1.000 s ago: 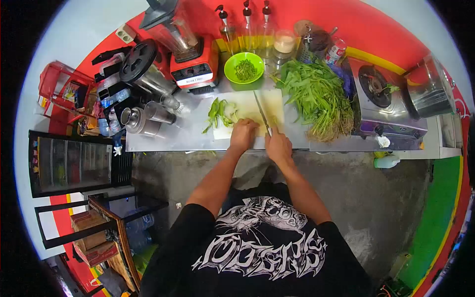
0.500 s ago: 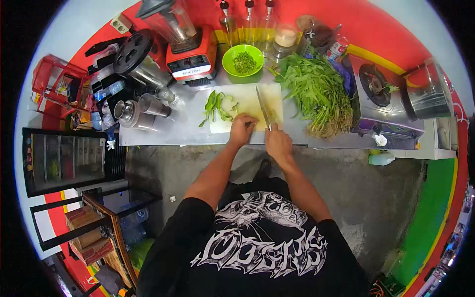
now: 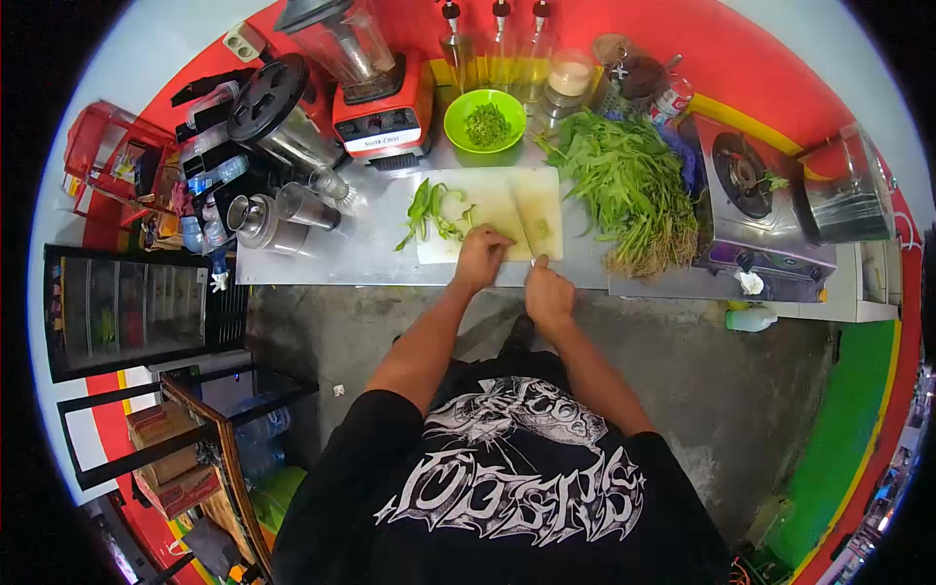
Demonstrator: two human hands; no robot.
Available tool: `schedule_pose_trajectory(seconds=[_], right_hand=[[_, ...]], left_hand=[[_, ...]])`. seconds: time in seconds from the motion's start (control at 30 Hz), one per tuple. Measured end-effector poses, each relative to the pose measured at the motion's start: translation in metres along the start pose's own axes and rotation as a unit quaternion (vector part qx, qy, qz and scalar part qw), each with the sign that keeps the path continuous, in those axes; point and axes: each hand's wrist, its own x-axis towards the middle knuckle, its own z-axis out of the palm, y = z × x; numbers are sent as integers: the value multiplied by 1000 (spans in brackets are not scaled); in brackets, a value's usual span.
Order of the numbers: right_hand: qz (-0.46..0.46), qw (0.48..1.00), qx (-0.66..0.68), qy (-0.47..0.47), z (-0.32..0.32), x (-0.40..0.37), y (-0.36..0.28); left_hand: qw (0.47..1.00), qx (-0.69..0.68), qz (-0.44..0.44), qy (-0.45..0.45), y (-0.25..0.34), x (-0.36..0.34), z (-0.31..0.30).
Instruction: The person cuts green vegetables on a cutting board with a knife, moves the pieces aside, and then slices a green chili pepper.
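Observation:
My right hand [image 3: 551, 294] is wrapped round the handle of a knife [image 3: 531, 216], whose blade points away from me over the white cutting board [image 3: 458, 252]. Left of the blade, my left hand [image 3: 484, 255] rests on the board with its fingers bent together; what they hold, if anything, is too small to make out. Green peppers or leafy strips [image 3: 426, 210] lie on the board's left part. Small chopped green bits [image 3: 542, 228] are right of the blade. Behind the board stands a lime green bowl [image 3: 454, 125] with chopped greens in it.
A big bunch of leafy greens [image 3: 624, 180] with roots lies right of the board. Farther right is a gas stove [image 3: 726, 219] with a pot [image 3: 848, 195]. A red blender [image 3: 385, 115], bottles [image 3: 502, 54] and metal cups [image 3: 307, 207] stand at the back and left.
The knife blade has tilted and now shows more of its flat side. The view has shifted slightly. My left hand stays beside the blade.

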Motion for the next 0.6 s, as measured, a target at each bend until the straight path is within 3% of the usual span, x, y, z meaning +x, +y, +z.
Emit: schedule_pose_trajectory(seconds=[0.27,0.47,0.6], right_hand=[[-83,996,-1,-22,-38,5,-3],[-7,997,63,-33,1,13,-4],[-42,998,43,-34,-26,13,-8]], left_hand=[[1000,7,21,20,6,-1,-2],[1000,-1,-16,-4,-1,1,2],[999,-42,-13,-8,-9,2,5]])
